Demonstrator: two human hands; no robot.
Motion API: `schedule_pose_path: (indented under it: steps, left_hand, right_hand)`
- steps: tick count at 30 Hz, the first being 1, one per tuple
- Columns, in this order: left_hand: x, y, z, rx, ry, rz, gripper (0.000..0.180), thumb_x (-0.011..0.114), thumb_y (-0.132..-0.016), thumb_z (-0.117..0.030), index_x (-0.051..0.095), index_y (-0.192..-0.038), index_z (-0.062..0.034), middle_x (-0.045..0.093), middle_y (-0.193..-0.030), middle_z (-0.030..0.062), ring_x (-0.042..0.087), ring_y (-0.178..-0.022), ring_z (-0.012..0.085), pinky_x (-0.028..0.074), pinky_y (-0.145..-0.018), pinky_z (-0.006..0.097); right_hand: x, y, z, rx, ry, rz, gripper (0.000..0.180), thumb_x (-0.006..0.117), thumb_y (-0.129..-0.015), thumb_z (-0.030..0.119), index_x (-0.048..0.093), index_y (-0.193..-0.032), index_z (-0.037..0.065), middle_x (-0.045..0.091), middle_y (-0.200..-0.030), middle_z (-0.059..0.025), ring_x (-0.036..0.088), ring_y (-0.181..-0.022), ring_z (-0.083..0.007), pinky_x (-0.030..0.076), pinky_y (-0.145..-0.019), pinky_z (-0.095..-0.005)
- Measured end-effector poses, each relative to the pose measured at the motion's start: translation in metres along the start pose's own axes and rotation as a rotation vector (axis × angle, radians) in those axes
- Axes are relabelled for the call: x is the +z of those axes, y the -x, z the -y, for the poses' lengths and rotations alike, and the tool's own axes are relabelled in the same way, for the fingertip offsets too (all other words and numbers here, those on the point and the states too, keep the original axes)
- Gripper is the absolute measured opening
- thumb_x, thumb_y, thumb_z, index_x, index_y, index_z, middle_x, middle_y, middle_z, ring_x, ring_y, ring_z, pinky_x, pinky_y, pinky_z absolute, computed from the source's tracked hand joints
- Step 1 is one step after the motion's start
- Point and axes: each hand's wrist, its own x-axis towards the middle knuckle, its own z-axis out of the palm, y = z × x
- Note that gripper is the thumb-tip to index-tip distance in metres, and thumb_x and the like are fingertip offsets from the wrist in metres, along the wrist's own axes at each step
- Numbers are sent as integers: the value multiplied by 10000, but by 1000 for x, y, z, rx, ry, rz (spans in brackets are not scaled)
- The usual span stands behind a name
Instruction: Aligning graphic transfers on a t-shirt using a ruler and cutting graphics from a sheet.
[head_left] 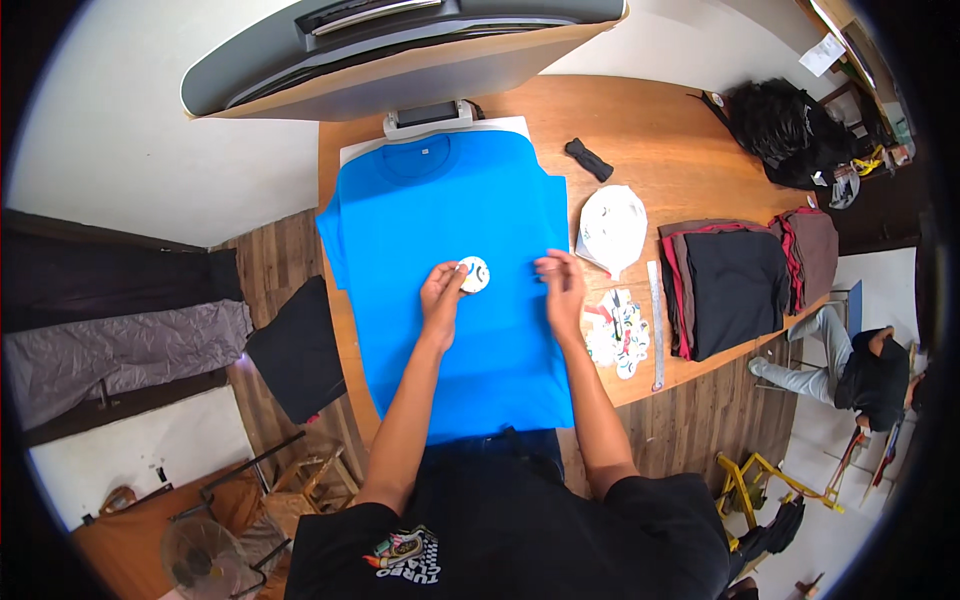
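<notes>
My left hand (441,300) pinches a round white printed patch (475,275) by its left edge, held over a bright blue T-shirt (450,345). The shirt lies spread out flat, its neckline at the far end and its hem close to my body. To the right of the patch, my right hand (562,285) hovers over the shirt's right side, fingers loosely bent, slightly blurred and holding nothing visible. Beyond the shirt rises the tilted-up upper plate of a heat press (400,75). Several similar round cut-outs (625,345) lie in a pile right of my right forearm, with a dark cutting tool (617,312) on top.
Right of the shirt on the wooden table (690,150) are a white crumpled bag (612,228), a small black bundle (588,160), a metal ruler (655,325) and folded dark garments (735,290). A black bag (775,130) sits farther back. Another person (865,375) is at the far right.
</notes>
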Motion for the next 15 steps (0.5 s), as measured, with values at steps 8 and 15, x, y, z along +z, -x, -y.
schedule_pose_path:
  steps: [8, 15]
  left_hand:
    - [30, -9, 3, 77, -25, 57, 302, 717, -986, -227, 578, -1181, -43, 707, -1125, 103, 681, -977, 156, 548, -801, 301]
    - [13, -6, -10, 155, -164, -3, 338, 724, -980, -259, 630, -1228, -49, 713, -1082, 53, 652, -923, 115, 493, -720, 280]
  right_hand:
    - [50, -3, 13, 21, -104, 202, 362, 742, -923, 48, 575, -1243, 15, 688, -987, -38, 607, -858, -68, 456, -735, -224]
    - [51, -21, 0, 42, -83, 104, 289, 780, -901, 76, 618, -1129, 3, 683, -934, -12, 575, -778, -49, 440, -673, -213]
